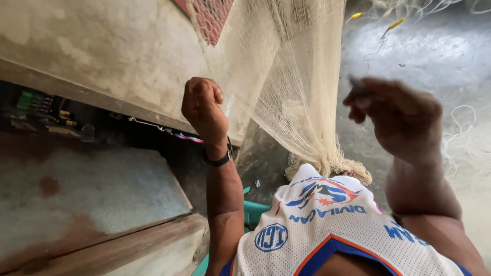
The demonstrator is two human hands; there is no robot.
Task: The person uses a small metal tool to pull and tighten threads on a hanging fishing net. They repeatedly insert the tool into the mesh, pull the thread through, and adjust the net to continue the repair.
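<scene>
At the far left a rough, stained concrete wall [102, 46] slopes over a dark recess, where small green and yellow items [41, 105] lie in shadow, too dim to identify. Below it sits a flat grey slab [92, 189] with rusty blotches, edged by a worn wooden beam [128, 245]. The left hand [203, 105] is raised near the middle, curled into a tight fist with a black wristband [219, 159] below it; it appears to pinch the edge of the net [286, 76], though the exact grip is hidden. The net is fine, pale cream mesh, hanging in soft folds from the top of the frame and gathering into a bunched, frayed heap [332, 166] near the person's knee. A white mesh jersey [327, 225] with blue and orange trim fills the lower centre, with a teal seat [253, 212] peeking out beside it. The right hand [396, 115] is blurred, fingers drawn in around a small dark object [356, 87] I cannot make out. Beyond it lies grey concrete floor [434, 56] strewn with loose white line [460, 128] and small yellow floats [395, 23].
</scene>
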